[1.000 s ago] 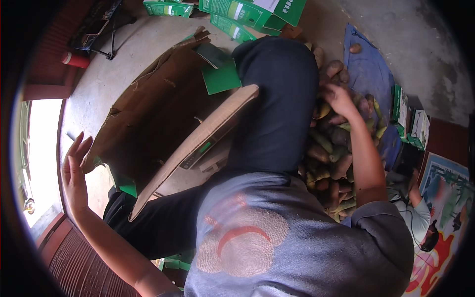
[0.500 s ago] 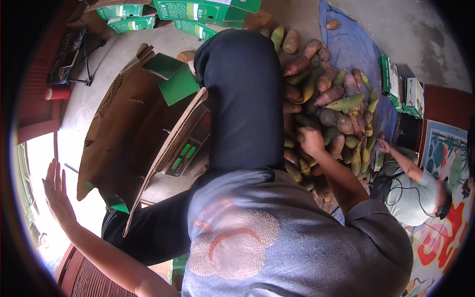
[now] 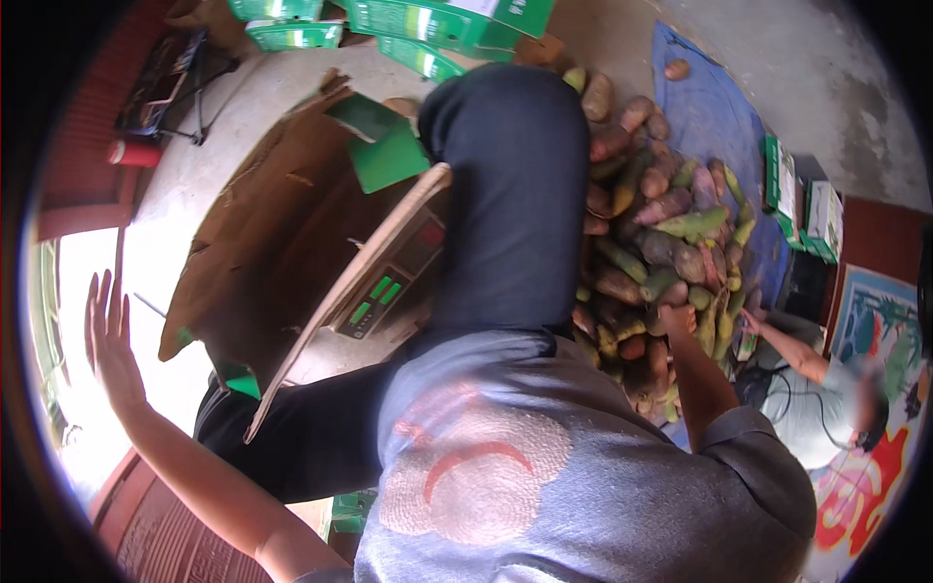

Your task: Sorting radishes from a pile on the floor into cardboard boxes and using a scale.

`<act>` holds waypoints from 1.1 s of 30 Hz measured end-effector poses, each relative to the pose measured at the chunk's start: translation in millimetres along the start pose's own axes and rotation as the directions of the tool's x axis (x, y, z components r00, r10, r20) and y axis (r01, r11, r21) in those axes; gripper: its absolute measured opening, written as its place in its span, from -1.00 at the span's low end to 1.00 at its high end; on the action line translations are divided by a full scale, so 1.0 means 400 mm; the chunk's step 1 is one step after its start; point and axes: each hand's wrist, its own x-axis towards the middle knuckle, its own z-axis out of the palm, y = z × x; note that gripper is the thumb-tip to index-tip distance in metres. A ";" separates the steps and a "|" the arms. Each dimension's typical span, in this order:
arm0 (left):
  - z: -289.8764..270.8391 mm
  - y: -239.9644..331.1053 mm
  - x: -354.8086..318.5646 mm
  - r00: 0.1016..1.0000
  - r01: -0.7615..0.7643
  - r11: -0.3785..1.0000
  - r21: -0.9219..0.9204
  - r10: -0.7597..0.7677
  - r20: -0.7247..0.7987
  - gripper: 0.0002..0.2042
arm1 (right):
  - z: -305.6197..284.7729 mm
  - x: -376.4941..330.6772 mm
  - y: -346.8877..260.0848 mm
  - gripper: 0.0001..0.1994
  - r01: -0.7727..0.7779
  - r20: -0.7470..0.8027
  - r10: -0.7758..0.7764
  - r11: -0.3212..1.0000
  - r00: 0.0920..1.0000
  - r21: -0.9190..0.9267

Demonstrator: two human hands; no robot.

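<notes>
**Right hand down in the mango heap, left hand held out flat**

The right hand (image 3: 677, 319) is down on a pile of mangoes (image 3: 661, 243), green, yellow and reddish, heaped along the left edge of a blue tarp (image 3: 709, 117) spread on the concrete floor (image 3: 836, 68). Its fingers curl over a reddish mango (image 3: 673, 294) at the near end of the heap; whether they grip it or merely rest on it cannot be told, since the hand is small and partly turned away. The person's dark-trousered leg (image 3: 510, 194) lies just left of the pile, touching its edge.

Well apart, at the far left, the left hand (image 3: 109, 340) is raised with fingers spread wide and straight, holding nothing.

Between the two arms stands a large open cardboard box (image 3: 282, 243) with a green flap (image 3: 384, 155), and a weighing scale with a green display (image 3: 384, 291) shows under its near flap. Green cartons (image 3: 428, 19) are stacked along the top edge of the floor. At the tarp's right edge another person's hand (image 3: 750, 321) reaches toward the fruit, beside more green boxes (image 3: 802, 199)
</notes>
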 end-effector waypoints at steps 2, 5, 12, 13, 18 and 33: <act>-0.029 -0.006 -0.002 0.999 -0.027 0.999 0.029 0.027 0.024 -0.50 | 0.008 -0.043 -0.034 -0.07 -0.033 0.048 0.034 0.999 0.998 -0.026; -0.073 -0.001 -0.003 0.997 -0.056 0.997 0.046 0.053 0.061 -0.51 | 0.025 -0.049 -0.040 0.00 -0.004 0.044 0.004 1.000 0.999 0.000; -0.014 0.010 -0.034 1.000 -0.004 0.997 0.076 0.005 -0.005 -0.54 | 0.077 0.087 0.055 0.06 0.175 -0.017 -0.175 0.985 0.985 0.008; -0.019 -0.015 -0.036 1.000 -0.017 0.997 0.075 0.016 0.014 -0.55 | 0.075 0.125 0.076 0.07 0.207 -0.011 -0.206 0.978 0.978 0.015; 0.033 0.065 -0.038 0.982 -0.126 0.963 0.240 0.087 0.165 -0.54 | 0.085 -0.062 0.027 0.01 0.349 -0.204 -0.332 0.935 0.921 0.055; 0.088 0.063 -0.100 0.920 -0.299 0.719 0.627 0.043 0.389 -0.53 | -0.892 -0.657 -0.657 -0.29 0.899 -0.745 -0.663 -0.277 0.077 0.340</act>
